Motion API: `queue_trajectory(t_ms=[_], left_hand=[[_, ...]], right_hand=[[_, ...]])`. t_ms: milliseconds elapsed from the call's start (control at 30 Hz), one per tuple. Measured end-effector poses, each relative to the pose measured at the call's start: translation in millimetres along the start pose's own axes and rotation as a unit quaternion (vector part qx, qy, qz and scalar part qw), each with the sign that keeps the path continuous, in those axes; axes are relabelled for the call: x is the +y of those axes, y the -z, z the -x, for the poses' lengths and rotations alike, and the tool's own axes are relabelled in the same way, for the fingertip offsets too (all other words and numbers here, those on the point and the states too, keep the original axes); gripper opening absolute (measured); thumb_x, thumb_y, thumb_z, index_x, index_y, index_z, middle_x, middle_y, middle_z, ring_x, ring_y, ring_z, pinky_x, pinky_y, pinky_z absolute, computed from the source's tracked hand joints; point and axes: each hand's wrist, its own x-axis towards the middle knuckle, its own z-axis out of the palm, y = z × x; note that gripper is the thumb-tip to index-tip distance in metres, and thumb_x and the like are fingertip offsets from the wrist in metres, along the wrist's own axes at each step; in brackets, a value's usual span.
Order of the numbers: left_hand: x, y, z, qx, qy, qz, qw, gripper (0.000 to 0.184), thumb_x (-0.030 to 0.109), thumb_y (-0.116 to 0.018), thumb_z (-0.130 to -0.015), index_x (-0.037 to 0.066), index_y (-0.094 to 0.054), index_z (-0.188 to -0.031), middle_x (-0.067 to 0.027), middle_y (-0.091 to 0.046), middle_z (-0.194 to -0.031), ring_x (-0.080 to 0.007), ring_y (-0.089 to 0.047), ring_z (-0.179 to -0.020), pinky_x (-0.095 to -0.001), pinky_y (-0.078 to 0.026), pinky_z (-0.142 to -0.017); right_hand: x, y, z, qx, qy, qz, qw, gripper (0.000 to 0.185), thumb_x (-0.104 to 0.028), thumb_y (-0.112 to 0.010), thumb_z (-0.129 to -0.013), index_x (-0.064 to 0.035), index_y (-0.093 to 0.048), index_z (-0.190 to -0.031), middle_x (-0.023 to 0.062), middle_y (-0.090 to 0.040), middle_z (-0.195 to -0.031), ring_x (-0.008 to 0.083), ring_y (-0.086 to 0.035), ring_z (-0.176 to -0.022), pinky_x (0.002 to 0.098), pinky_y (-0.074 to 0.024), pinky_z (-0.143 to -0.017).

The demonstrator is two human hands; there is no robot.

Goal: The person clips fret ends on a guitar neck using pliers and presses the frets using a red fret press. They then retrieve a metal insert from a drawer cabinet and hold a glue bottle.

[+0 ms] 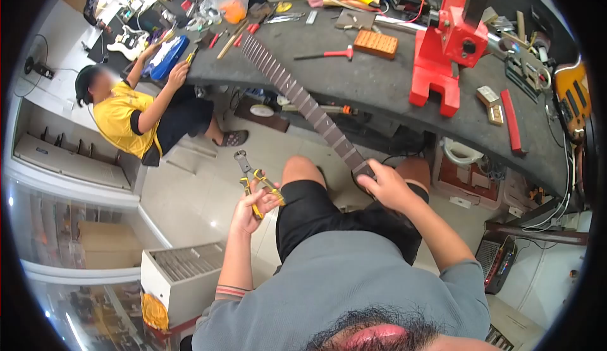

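My left hand (pixel 253 207) is closed around the handles of end-cutting pliers (pixel 244 169), held upright beside my left knee. The pliers have yellow and black grips, a metal head and spread handles. My right hand (pixel 387 188) grips the near end of a guitar neck (pixel 310 109). The neck slants away to the left, with its far end over the bench edge. Its dark fingerboard with crosswise frets or slots faces up; the pliers are apart from it.
A dark workbench (pixel 373 85) runs across ahead, bearing a red press (pixel 446 54), a red hammer (pixel 325 54), an orange block with holes (pixel 375 44) and a red bar (pixel 510 121). At the left sits a co-worker (pixel 129 114) with a blue guitar body (pixel 169 57). A white drawer unit (pixel 183 275) stands lower left.
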Motion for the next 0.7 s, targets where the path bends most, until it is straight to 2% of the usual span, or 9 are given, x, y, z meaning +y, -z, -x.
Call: queue_trajectory(t_ms=[100, 167, 233, 300, 367, 467, 567, 600, 700], left_hand=[[32, 53, -76, -0.028, -0.089, -0.210, 0.973, 0.055, 0.024, -0.064, -0.114, 0.013, -0.044, -0.164, -0.0098, -0.075, -0.101, -0.0146, -0.069, -0.087, -0.0316, -0.057, -0.077], [67, 18, -111, 0.013, -0.205, -0.286, 0.936, 0.048, 0.024, -0.063, -0.115, 0.011, -0.048, -0.159, -0.0069, -0.070, -0.095, -0.0145, -0.070, -0.088, -0.0323, -0.058, -0.078], [118, -31, -133, 0.018, -0.233, -0.297, 0.926, 0.046, 0.027, -0.061, -0.117, 0.010, -0.047, -0.157, -0.0060, -0.069, -0.093, -0.0127, -0.070, -0.088, -0.0324, -0.057, -0.079], [164, -72, -164, 0.052, -0.256, -0.426, 0.866, 0.049, 0.030, -0.065, -0.115, 0.010, -0.049, -0.157, -0.0118, -0.074, -0.104, -0.0222, -0.076, -0.099, -0.0388, -0.059, -0.088], [192, -79, -236, 0.066, -0.409, -0.553, 0.722, 0.057, 0.035, -0.075, -0.107, 0.007, -0.056, -0.153, -0.0175, -0.075, -0.107, -0.0346, -0.076, -0.108, -0.0466, -0.060, -0.101], [223, -104, -313, 0.035, -0.406, -0.642, 0.650, 0.067, 0.041, -0.082, -0.099, 0.007, -0.061, -0.153, -0.0230, -0.077, -0.122, -0.0439, -0.073, -0.123, -0.0490, -0.055, -0.110], [225, -121, -376, 0.174, -0.545, -0.691, 0.442, 0.076, 0.043, -0.086, -0.094, 0.008, -0.060, -0.156, -0.0248, -0.074, -0.134, -0.0454, -0.068, -0.130, -0.0505, -0.053, -0.112], [224, -132, -384, 0.189, -0.616, -0.643, 0.413, 0.085, 0.047, -0.085, -0.094, 0.012, -0.051, -0.163, -0.0165, -0.066, -0.151, -0.0391, -0.065, -0.139, -0.0549, -0.053, -0.112], [198, -172, -304, -0.079, -0.491, -0.411, 0.764, 0.080, 0.049, -0.076, -0.104, 0.012, -0.044, -0.168, -0.0193, -0.058, -0.158, -0.0336, -0.065, -0.140, -0.0570, -0.056, -0.110]], right_hand=[[10, 12, 44, 0.058, 0.061, 0.105, 0.991, 0.040, -0.034, -0.071, -0.107, -0.0010, -0.064, -0.129, 0.0256, -0.076, -0.099, 0.0470, -0.074, -0.095, 0.0527, -0.0560, -0.081], [9, 17, 69, 0.085, 0.083, 0.149, 0.982, 0.042, -0.033, -0.073, -0.106, -0.0002, -0.064, -0.132, 0.0240, -0.077, -0.102, 0.0446, -0.075, -0.095, 0.0511, -0.0577, -0.080], [1, 22, 86, 0.114, 0.118, 0.195, 0.967, 0.043, -0.025, -0.079, -0.102, 0.0008, -0.064, -0.133, 0.0200, -0.078, -0.102, 0.0403, -0.077, -0.092, 0.0479, -0.0589, -0.078], [-8, 25, 98, 0.120, 0.110, 0.228, 0.960, 0.045, -0.022, -0.081, -0.099, 0.0003, -0.064, -0.134, 0.0183, -0.078, -0.104, 0.0384, -0.077, -0.092, 0.0469, -0.0592, -0.078], [-23, 26, 106, 0.135, 0.110, 0.227, 0.958, 0.046, -0.019, -0.082, -0.098, -0.0002, -0.064, -0.135, 0.0173, -0.079, -0.108, 0.0371, -0.078, -0.093, 0.0461, -0.0602, -0.078], [-33, 21, 113, 0.182, 0.135, 0.225, 0.948, 0.047, -0.016, -0.083, -0.097, -0.0009, -0.063, -0.136, 0.0163, -0.078, -0.114, 0.0360, -0.078, -0.093, 0.0447, -0.0619, -0.079], [-43, 14, 112, 0.226, 0.169, 0.236, 0.930, 0.051, -0.013, -0.084, -0.095, -0.0012, -0.061, -0.139, 0.0170, -0.077, -0.117, 0.0364, -0.078, -0.090, 0.0431, -0.0634, -0.078], [-52, 14, 110, 0.236, 0.179, 0.243, 0.924, 0.053, -0.013, -0.084, -0.094, -0.0011, -0.061, -0.140, 0.0173, -0.077, -0.116, 0.0366, -0.078, -0.090, 0.0431, -0.0632, -0.077], [-66, 21, 100, 0.250, 0.198, 0.263, 0.911, 0.059, -0.010, -0.086, -0.091, -0.0010, -0.059, -0.142, 0.0179, -0.077, -0.116, 0.0365, -0.077, -0.089, 0.0428, -0.0623, -0.076]])
